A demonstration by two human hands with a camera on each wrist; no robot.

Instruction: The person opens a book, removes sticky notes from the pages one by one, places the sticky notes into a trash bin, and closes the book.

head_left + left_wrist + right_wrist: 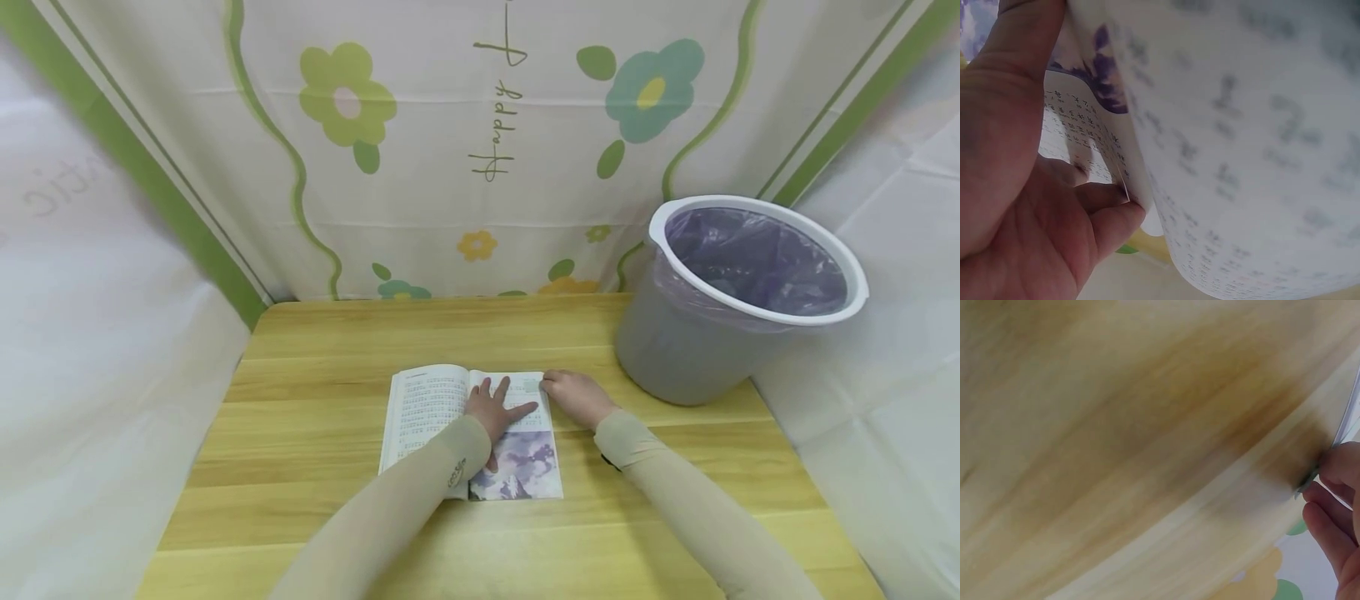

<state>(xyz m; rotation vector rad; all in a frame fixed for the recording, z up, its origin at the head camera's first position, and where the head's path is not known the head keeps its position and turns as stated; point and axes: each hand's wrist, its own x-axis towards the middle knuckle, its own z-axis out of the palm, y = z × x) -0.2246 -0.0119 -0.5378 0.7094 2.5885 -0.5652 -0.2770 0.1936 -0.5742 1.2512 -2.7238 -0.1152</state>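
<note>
An open book [431, 408] lies on the wooden table, with printed text on its left page and text above a purple cloud picture on its right page. Fingers spread, my left hand [491, 414] rests on the right page near the gutter. In the left wrist view the left page [1241, 144] curves up close beside that hand. My right hand [579, 397] pinches the right page's upper outer corner, beside a small pale green patch [532, 386]. From the right wrist, thumb and fingers [1329, 531] meet at a thin greenish edge; whether it is paper or a separate slip, I cannot tell.
A grey bin [675, 350] with a white rim and purple liner stands at the table's back right. Behind the wooden table [315, 433] hangs a white curtain [420, 192] printed with flowers. White cloth hangs at both sides.
</note>
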